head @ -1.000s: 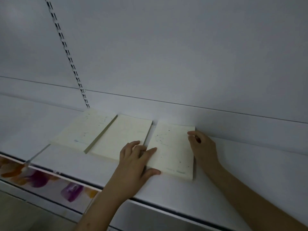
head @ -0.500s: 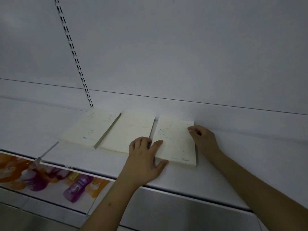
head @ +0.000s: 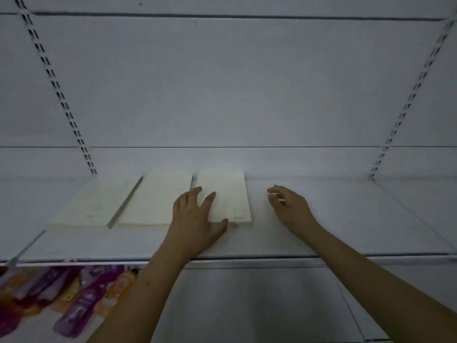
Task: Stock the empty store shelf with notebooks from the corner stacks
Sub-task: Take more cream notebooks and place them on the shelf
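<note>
Left hand [head: 195, 219] was observed spread flat on the third notebook [head: 228, 196]; right hand [head: 288, 206] was held open, empty, just beside it.

Three notebooks [head: 223, 196] side by side on the shelf [head: 346, 219]: rightmost under the left hand [head: 195, 219], left of the right hand [head: 289, 206].

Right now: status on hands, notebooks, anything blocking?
Left hand flat on rightmost notebook, not gripping. Right hand open, off the notebook, empty. Three notebooks flat in a row at shelf back. Nothing in the way.
</note>
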Available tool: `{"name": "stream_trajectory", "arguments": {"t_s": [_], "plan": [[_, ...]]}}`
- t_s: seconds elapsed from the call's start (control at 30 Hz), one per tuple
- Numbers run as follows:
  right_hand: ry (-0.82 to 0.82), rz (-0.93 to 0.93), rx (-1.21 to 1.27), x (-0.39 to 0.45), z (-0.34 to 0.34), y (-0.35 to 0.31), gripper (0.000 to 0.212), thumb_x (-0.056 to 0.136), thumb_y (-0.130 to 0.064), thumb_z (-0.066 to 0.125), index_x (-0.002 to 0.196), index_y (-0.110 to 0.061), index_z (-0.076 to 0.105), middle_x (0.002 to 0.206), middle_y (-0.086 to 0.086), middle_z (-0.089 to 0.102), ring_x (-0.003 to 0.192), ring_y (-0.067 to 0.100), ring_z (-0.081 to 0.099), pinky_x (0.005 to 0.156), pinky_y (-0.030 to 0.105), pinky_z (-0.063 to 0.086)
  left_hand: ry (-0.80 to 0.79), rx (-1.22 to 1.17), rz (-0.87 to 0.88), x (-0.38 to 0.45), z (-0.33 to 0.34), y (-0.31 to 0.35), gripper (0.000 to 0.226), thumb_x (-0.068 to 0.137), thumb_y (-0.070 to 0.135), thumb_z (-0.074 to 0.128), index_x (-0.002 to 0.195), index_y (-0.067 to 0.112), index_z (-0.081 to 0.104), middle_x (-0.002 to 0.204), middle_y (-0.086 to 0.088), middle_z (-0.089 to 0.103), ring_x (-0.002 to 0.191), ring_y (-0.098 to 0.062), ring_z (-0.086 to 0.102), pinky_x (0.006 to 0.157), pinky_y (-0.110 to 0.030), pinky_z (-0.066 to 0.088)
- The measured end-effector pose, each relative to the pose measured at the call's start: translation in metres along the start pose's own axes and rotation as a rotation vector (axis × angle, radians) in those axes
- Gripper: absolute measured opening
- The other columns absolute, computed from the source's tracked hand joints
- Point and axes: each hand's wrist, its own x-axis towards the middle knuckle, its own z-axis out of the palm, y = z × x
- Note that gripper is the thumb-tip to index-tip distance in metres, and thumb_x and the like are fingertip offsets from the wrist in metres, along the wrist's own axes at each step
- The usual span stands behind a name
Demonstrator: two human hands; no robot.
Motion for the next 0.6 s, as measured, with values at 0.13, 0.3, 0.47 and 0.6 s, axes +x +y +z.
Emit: {"name": "stream_trajectory", "arguments": {"t_s": [0.13, 0.3, 0.47, 0.6], "plan": [[0.165, -0.023, -0.011, -0.015, -0.066, -0.003, 0.034, 0.099, -0.029, 0.05, 0.128, -0.014, 0.057, 0.135, 0.0, 0.055, 0.116, 0.015, 0.054, 0.099, 0.026, 0.041, 0.018, -0.205, 0.167, 0.015, -0.008, 0.084, 0.073, 0.086, 0.067, 0.041, 0.146, 0.025, 0.038, 0.151, -0.003, 0.035, 0.139, -0.021, 0.029, 0.114, -0.038, 0.026], [0.369, -0.065, -0.192, -0.041, -0.169, 0.014, 0.045, 0.1, -0.041, 0.041, 0.14, -0.02, 0.044, 0.142, -0.002, 0.048, 0.129, 0.016, 0.042, 0.108, 0.029, 0.032, -0.091, -0.403, 0.407, 0.021, 0.022, 0.21, 0.063, 0.093, 0.057, 0.046, 0.148, 0.029, 0.034, 0.147, 0.007, 0.039, 0.133, -0.009, 0.034, 0.106, -0.022, 0.029], [0.554, 0.025, -0.416, -0.093, -0.286, 0.077, 0.052, 0.1, -0.043, 0.039, 0.144, -0.015, 0.041, 0.145, 0.002, 0.047, 0.133, 0.019, 0.039, 0.106, 0.023, 0.024, -0.183, -0.499, 0.585, 0.031, 0.057, 0.338, 0.063, 0.093, 0.058, 0.043, 0.146, 0.023, 0.038, 0.141, 0.005, 0.047, 0.126, -0.01, 0.041, 0.105, -0.026, 0.037], [0.652, 0.172, -0.514, -0.149, -0.392, 0.143, 0.055, 0.1, -0.047, 0.035, 0.146, -0.017, 0.036, 0.15, 0.001, 0.041, 0.137, 0.019, 0.034, 0.11, 0.027, 0.023, -0.222, -0.581, 0.714, 0.036, 0.088, 0.458, 0.067, 0.09, 0.061, 0.035, 0.144, 0.022, 0.041, 0.134, 0.003, 0.053, 0.12, -0.012, 0.047, 0.101, -0.032, 0.044]]}}
